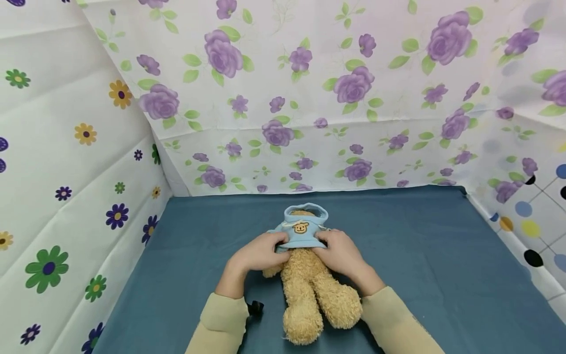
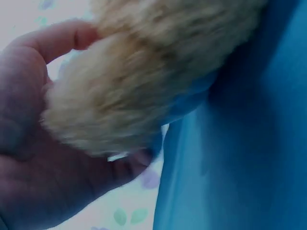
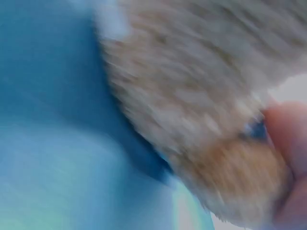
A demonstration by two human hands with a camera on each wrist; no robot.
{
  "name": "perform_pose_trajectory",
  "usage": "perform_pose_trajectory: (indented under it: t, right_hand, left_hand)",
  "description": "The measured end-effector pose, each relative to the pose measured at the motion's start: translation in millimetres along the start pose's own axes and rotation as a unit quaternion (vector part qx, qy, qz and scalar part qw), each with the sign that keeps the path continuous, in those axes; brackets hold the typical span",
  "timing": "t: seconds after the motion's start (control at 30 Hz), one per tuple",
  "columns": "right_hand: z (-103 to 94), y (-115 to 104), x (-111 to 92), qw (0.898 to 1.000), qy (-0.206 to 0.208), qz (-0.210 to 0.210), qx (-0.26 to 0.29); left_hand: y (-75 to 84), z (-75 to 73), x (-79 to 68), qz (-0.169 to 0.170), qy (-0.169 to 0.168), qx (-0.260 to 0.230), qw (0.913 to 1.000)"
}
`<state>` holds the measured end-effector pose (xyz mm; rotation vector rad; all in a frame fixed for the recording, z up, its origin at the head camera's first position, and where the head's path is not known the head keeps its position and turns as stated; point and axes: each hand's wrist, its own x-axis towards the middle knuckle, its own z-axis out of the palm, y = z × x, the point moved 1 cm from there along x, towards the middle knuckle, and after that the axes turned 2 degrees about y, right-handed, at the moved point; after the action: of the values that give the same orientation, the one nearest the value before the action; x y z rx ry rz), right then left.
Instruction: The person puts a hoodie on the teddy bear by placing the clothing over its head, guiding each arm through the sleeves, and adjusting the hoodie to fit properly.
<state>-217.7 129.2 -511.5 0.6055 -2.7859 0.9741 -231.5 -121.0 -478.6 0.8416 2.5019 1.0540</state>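
Observation:
A tan plush teddy bear (image 1: pixel 305 282) lies with its legs toward me. A light blue doll shirt (image 1: pixel 305 240), printed with a small brown animal face, covers its upper body; the bear's head mostly hides inside the collar. On the left side my left hand (image 1: pixel 261 251) pinches the shirt's hem, thumb in front. My right hand (image 1: pixel 339 253) grips the hem's other side. In the left wrist view, the left fingers (image 2: pixel 57 38) curve around a furry paw. Blur softens the right wrist view, where fingertips (image 3: pixel 290 139) touch the fur and blue cloth.
A dark blue-green cloth (image 1: pixel 433 265) covers the table. Behind it hangs a white sheet with purple roses (image 1: pixel 274 132); flowered and dotted sheets stand at the sides. A small black object (image 1: pixel 255 309) shows beside the left sleeve (image 1: pixel 223 317).

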Motion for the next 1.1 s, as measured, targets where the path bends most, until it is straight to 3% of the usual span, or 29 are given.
perform_pose_trajectory:
  t: [0.1,0.2,0.3,0.37,0.5,0.77,0.97,1.1]
  right_hand:
    - [-13.1,4.5,-0.2,0.991,-0.097,-0.016,0.094]
    - [-25.3,9.0,-2.2,0.975,-0.172,-0.021,0.141]
    - [-31.3,13.2,-3.4,0.966,-0.212,-0.024,0.147]
    - [-32.8,14.8,-3.6,0.965,-0.217,-0.028,0.141]
    - [-28.7,14.1,-2.3,0.975,-0.190,-0.050,0.105]
    - [-16.2,-0.5,-4.9,0.989,-0.084,-0.116,0.029]
    - [-9.4,-2.8,-5.7,0.989,0.017,-0.127,-0.075]
    - [-2.4,2.4,-7.8,0.987,0.078,-0.080,-0.115]
  left_hand:
    - [-4.9,-8.8,-6.0,-0.012,-0.055,-0.022,0.9982]
    - [-6.5,-11.7,-7.0,-0.019,-0.085,-0.034,0.9957]
    - [-6.4,-11.4,-6.5,-0.018,-0.097,-0.043,0.9941]
    - [-6.1,-9.7,-5.5,-0.014,-0.090,-0.025,0.9955]
    - [-3.8,-2.7,-1.4,0.005,-0.052,0.025,0.9983]
    - [-6.1,8.4,7.6,0.015,0.014,0.102,0.9945]
    - [-12.3,12.7,16.5,0.036,0.069,0.128,0.9887]
    - [-14.9,14.8,18.9,0.035,0.095,0.149,0.9837]
